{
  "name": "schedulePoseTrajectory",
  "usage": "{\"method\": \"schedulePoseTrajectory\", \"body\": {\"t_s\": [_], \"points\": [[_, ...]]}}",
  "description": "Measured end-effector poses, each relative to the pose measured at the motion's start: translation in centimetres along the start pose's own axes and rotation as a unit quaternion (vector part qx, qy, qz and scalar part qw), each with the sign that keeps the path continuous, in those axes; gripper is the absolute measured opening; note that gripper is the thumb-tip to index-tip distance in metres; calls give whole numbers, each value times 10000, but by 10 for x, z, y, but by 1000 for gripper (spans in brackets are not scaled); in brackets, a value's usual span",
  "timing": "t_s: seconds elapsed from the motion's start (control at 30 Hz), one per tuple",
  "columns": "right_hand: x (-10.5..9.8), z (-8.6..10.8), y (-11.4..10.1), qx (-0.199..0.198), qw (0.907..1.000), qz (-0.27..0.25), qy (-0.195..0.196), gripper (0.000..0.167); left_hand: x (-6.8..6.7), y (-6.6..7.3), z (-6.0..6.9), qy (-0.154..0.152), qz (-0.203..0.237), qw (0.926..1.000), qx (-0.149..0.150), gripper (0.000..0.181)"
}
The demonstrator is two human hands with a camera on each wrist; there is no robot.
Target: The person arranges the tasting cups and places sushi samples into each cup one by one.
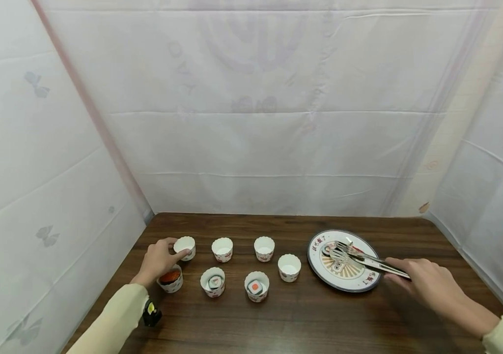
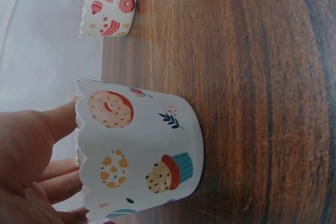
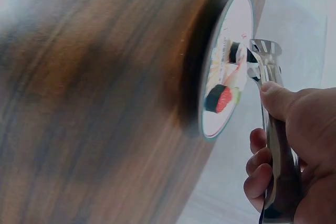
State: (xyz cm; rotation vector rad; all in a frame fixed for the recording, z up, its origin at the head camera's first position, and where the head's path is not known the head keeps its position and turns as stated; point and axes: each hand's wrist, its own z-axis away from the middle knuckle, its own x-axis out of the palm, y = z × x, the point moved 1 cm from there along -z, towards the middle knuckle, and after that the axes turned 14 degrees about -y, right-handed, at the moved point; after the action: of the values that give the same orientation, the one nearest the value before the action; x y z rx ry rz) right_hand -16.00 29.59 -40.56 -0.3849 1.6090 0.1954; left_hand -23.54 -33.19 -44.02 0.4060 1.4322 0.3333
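My left hand (image 1: 156, 260) holds the left side of a white paper baking cup (image 1: 185, 247) at the back left, thumb across its front. In the left wrist view a nearer printed cup (image 2: 142, 148) hides the fingertips. Just below that hand, another cup (image 1: 172, 286) contains a sushi piece topped with orange-red roe (image 1: 170, 276). My right hand (image 1: 430, 282) grips metal serving tongs (image 1: 377, 265). Their slotted tips are over a round plate (image 1: 353, 285) with a dark rim. Sushi pieces lie on it, one with red roe (image 3: 223, 98); the tongs partly cover another (image 3: 234, 52).
Two front cups hold sushi rolls, one at middle left (image 1: 214, 282) and one at centre (image 1: 256, 287). Further cups stand at the back (image 1: 222, 250), (image 1: 264, 249) and beside the plate (image 1: 289, 268). White cloth (image 1: 278, 147) hangs behind the brown wooden table (image 1: 300, 319).
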Motion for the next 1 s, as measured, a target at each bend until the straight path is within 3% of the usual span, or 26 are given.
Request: {"method": "schedulePoseTrajectory", "body": {"t_s": [0.43, 0.77, 1.0], "points": [[-24, -24, -26, -583, 9977, 161, 296, 40, 0, 4, 2, -3, 43, 9999, -107, 63], [-32, -62, -63, -1386, 9880, 126, 667, 38, 0, 3, 4, 31, 77, 9999, -119, 64], [-29, -86, -91, -1775, 9823, -74, 586, 36, 0, 5, 3, 30, 73, 9999, -127, 66]]}}
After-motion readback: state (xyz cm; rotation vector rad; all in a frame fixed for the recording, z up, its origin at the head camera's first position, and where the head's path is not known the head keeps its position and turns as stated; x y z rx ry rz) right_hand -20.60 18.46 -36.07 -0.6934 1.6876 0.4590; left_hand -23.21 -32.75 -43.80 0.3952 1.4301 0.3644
